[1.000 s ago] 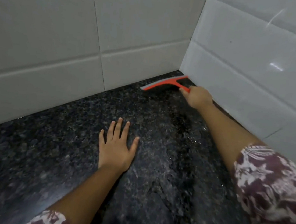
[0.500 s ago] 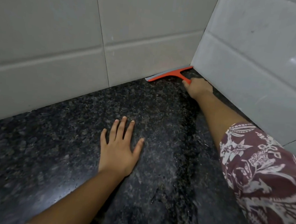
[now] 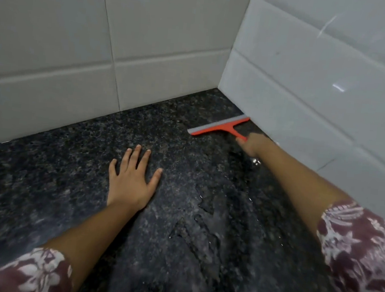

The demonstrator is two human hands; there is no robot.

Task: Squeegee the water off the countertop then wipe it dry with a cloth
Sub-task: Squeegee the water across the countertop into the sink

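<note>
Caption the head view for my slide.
Right hand holds an orange squeegee on the wet granite countertop near the tiled corner; left hand rests flat.

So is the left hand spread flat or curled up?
Spread flat: the left hand lies palm-down on the countertop, fingers extended and splayed, holding nothing.

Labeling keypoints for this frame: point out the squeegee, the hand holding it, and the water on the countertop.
squeegee point(image 3: 219, 126): head view, on the orange bar behind the grey blade.
right hand point(image 3: 252, 144): head view, on the knuckles gripping the handle.
water point(image 3: 206, 209): head view, on the streaked wet patch.
</note>
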